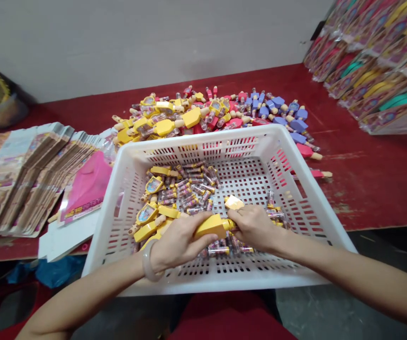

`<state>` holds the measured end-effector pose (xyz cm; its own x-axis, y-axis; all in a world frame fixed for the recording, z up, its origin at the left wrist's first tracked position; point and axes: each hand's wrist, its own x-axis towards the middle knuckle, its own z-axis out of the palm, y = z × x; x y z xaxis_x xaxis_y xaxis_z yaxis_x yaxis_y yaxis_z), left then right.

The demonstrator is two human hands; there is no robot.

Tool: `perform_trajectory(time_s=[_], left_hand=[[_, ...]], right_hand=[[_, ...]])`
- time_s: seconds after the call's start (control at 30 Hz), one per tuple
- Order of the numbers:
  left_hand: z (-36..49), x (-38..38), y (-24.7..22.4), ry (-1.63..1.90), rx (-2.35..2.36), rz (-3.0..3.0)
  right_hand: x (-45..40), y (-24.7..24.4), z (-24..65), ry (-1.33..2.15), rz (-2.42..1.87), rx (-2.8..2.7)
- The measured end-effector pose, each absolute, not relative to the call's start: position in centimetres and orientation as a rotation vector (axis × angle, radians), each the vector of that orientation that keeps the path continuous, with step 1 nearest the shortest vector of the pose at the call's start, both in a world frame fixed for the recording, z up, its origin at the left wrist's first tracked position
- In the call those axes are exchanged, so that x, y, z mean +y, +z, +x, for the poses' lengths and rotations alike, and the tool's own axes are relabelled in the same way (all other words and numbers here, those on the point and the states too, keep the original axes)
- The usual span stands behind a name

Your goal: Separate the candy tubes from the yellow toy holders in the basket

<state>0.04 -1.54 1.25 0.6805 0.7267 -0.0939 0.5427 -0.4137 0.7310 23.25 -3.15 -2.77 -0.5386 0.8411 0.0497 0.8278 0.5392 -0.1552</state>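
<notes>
1. Here we are, leaning over the white basket (224, 282): our left hand (181, 242) wraps a yellow toy (209, 227), held just above the contents.
2. Our right hand (255, 228) closes on that toy's narrow neck, its tip hidden behind our fingers.
3. Below, yellow pieces (144, 231) lie left of small tubes (191, 203).
4. Beyond, a colourful toy pile (164, 126) covers our red desk (373, 189).

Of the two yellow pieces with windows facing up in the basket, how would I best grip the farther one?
Probably from above, pinching the farther yellow piece by opposite edges of its broad body. It lies window-up with nothing over it, while clear tubes lie close on its right.
</notes>
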Motion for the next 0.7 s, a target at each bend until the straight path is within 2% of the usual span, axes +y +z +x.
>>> perform_trajectory(time_s=[0.23, 0.33, 0.4, 0.53, 0.57, 0.6, 0.63, 0.7], left_hand=[[1.0, -1.4, 1.7, 0.036, 0.946, 1.507], [1.1, -1.4, 1.4, -0.094, 0.907, 1.372], [0.8, -1.4, 0.8, -0.039, 0.867, 1.666], [0.1, -0.9, -1.3, 0.109, 0.563, 2.493], [-0.1, -0.6, -1.8, 0.115, 0.51, 2.586], [-0.2, -0.3, -2.2, 0.13, 0.531, 2.616], [-0.2, 0.1, -2.5, 0.143, 0.621, 2.585], [-0.2, 0.7, -2.8, 0.071, 0.819, 2.374]], right_hand=[[-4.3, -2.4, 22.9, 0.102, -1.276, -2.807], [-4.6, -2.3, 22.6, 0.252, -1.37, -2.818], [-4.5, -2.6, 22.6, 0.526, -1.5, -2.736], [-3.2, -3.8, 23.0, 1.733, -1.496, -2.348], [-2.8, -4.0, 23.1, 1.942, -1.456, -2.274], [-2.4, -4.2, 23.1, 1.966, -1.469, -2.272], [-2.1, -4.3, 23.1, 1.777, -1.539, -2.357], [-1.8, -4.3, 22.9, 1.079, -1.654, -2.55]])
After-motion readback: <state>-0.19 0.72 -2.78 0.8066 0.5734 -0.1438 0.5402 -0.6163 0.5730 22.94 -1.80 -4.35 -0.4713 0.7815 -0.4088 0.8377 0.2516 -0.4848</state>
